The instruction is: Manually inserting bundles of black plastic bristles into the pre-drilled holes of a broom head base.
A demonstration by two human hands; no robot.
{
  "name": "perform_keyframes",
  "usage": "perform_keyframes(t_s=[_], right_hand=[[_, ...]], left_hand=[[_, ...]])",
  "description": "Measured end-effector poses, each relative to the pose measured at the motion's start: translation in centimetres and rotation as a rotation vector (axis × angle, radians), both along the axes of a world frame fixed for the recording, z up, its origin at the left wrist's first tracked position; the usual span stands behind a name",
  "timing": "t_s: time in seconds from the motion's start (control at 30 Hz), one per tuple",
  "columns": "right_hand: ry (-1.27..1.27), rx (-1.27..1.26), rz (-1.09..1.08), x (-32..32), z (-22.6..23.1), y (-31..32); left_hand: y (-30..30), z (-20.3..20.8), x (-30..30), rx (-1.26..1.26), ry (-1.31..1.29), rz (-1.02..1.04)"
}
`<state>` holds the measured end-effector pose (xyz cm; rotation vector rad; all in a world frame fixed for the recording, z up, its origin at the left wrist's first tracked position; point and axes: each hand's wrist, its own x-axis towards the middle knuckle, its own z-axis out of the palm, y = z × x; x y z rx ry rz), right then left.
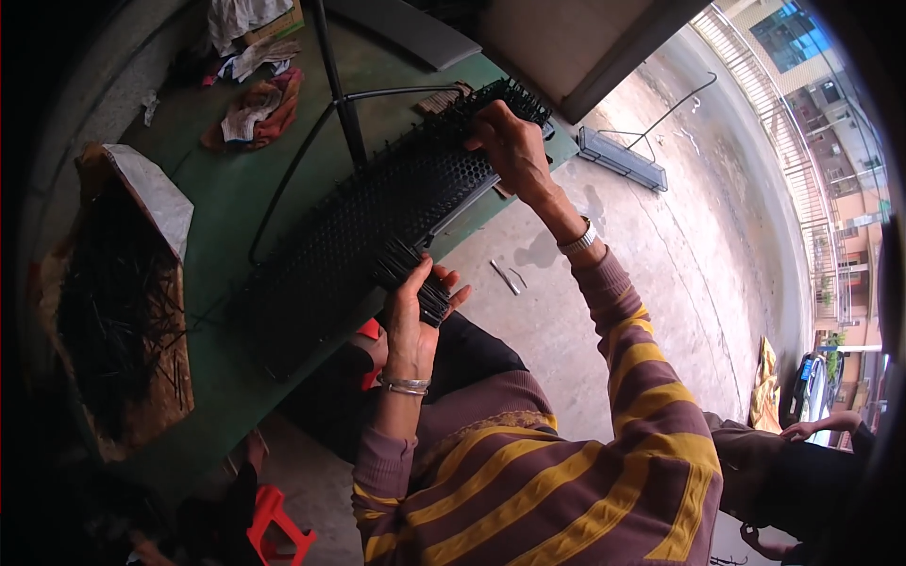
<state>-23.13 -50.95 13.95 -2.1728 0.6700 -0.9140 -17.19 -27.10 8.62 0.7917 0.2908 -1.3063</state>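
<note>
A long black panel point(415, 184) full of round holes lies slantwise across the green table. My left hand point(411, 307) is closed round a bundle of thin black rods point(401, 262) beside the panel's near edge. My right hand point(510, 146) reaches to the panel's far end with its fingers pinched together. What they hold, if anything, is hidden. Just beyond those fingers, many short black pieces point(505, 94) stand up in a dense cluster on the panel.
On the green table point(212, 311), an opened carton point(179, 377) at left holds a heap of loose black rods point(118, 311). A dark metal stand point(347, 123) rises behind the panel. Cloths point(260, 108) lie at the back. Red stools point(274, 524) and other people are close by.
</note>
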Motion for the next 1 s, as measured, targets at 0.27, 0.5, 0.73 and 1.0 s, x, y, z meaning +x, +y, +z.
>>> perform_keyframes(t_s=[0.27,0.5,0.73,1.0], right_hand=[[0.126,-0.342,0.0,1.0,-0.6,-0.5],[0.207,-0.416,-0.08,1.8,-0.3,-0.5],[0.25,-0.461,-0.082,2.4,-0.4,-0.7],[0.28,-0.629,-0.227,0.7,-1.5,0.1]], left_hand=[[0.2,1.3,0.1,0.017,-0.043,-0.021],[0.4,1.4,0.0,-0.079,-0.147,-0.034],[0.6,2.1,-0.5,-0.089,-0.193,-0.009],[0.8,2.9,-0.6,-0.06,-0.17,0.017]])
